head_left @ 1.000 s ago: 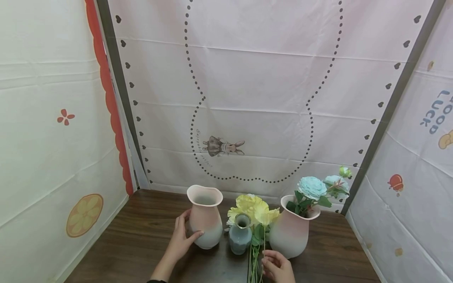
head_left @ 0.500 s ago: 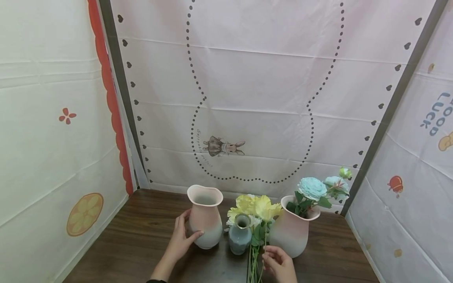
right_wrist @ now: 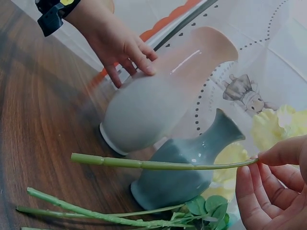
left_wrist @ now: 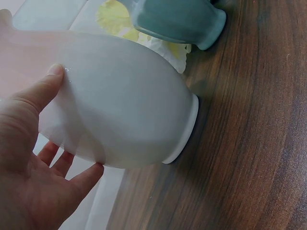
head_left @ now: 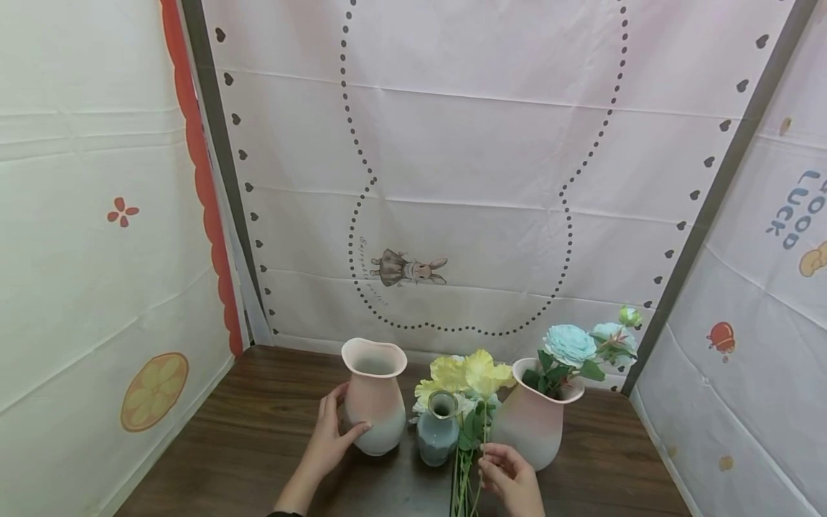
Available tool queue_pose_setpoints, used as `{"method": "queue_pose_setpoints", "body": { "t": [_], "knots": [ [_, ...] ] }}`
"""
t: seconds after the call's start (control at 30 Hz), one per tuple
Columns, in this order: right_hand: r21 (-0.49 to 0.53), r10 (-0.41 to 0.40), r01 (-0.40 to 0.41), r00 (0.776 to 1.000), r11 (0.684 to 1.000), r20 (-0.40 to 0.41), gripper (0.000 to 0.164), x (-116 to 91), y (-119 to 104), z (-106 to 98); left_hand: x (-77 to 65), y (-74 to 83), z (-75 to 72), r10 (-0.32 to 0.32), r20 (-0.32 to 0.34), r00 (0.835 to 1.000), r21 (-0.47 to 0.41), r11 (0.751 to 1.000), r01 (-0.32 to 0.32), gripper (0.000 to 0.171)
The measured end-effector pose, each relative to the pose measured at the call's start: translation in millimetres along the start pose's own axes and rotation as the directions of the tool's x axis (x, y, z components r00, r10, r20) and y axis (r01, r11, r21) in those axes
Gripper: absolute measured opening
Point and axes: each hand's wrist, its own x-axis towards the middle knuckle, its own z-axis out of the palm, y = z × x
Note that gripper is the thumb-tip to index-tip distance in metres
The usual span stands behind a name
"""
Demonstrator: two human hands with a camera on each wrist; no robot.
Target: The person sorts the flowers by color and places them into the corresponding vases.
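My left hand (head_left: 329, 434) holds the side of a pink-and-white vase (head_left: 375, 413), thumb in front and fingers behind. The vase stands upright, with nothing seen in its mouth. My right hand (head_left: 512, 477) pinches the thin green stem (right_wrist: 168, 165) of a yellow artificial flower (head_left: 486, 373) between thumb and fingertips; the stem's cut end points toward the near side. A small blue-grey vase (head_left: 438, 436) stands between the hands. Beside it lie more flowers with green stems (right_wrist: 86, 211), their yellow and white heads partly hidden behind this vase.
A second pink-and-white vase (head_left: 531, 431) stands at the right, with pale blue flowers (head_left: 570, 345) in it. Printed cloth walls (head_left: 465, 158) enclose the dark wooden table (head_left: 258, 409) at the back and both sides.
The yellow flower in my right hand has risen slightly, and that hand has shifted a little upward and right. My left hand and the vase it holds stay in place.
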Motion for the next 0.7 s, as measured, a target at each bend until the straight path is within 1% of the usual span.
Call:
{"method": "queue_pose_setpoints", "body": {
  "t": [0.07,0.3,0.5,0.7],
  "knots": [
    [-0.004,-0.008,0.008,1.000,1.000,-0.001,0.038,-1,-2,1,-0.2,0.2,-0.2,-0.003,0.002,1.000,-0.002,1.000,0.003,0.089],
    [-0.005,-0.022,0.022,1.000,1.000,-0.003,0.027,-1,-7,2,-0.5,-0.5,-0.1,0.005,0.002,1.000,-0.005,1.000,-0.005,0.088],
    [-0.001,-0.001,0.001,1.000,1.000,0.002,0.031,0,-9,2,-0.7,-0.8,-0.5,-0.002,0.007,1.000,-0.007,1.000,0.002,0.088],
    [-0.021,-0.002,0.002,1.000,1.000,0.001,0.037,0,-13,2,-0.3,-0.9,-0.6,-0.011,0.012,1.000,-0.012,1.000,0.011,0.088]
  ]
}}
